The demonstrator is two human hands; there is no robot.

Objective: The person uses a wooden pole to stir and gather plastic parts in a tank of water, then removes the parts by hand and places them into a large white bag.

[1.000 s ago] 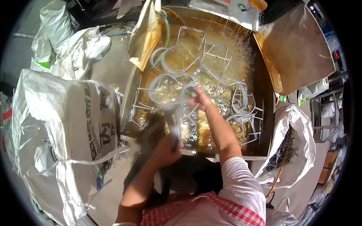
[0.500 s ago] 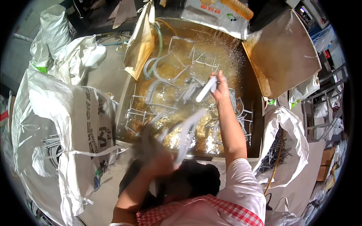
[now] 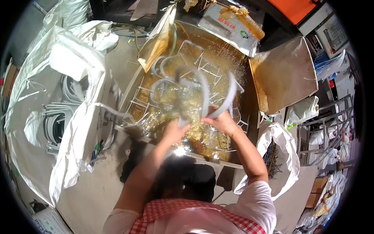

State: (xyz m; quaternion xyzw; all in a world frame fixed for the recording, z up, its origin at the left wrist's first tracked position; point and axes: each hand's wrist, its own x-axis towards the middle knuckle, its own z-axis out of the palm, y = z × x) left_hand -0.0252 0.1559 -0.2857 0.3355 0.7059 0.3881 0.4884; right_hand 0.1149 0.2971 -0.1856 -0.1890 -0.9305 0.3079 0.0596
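A worker's right hand (image 3: 224,124) grips blurred, pale-grey, curved plastic-looking strips (image 3: 230,97) above a dark-rimmed tub of brownish water (image 3: 218,161), its fingers closed around their lower ends. The left hand (image 3: 175,130) is just beside, a pale end at its fingers; blur hides whether they close on it. Both hands are over the tub's near edge, the strips arching toward its middle. More pale-grey looped pieces (image 3: 161,81) lie in the water toward the left edge. The step in hand appears to be handling the strips over the water; the next move calls for a secure two-handed hold, clear of those loops.
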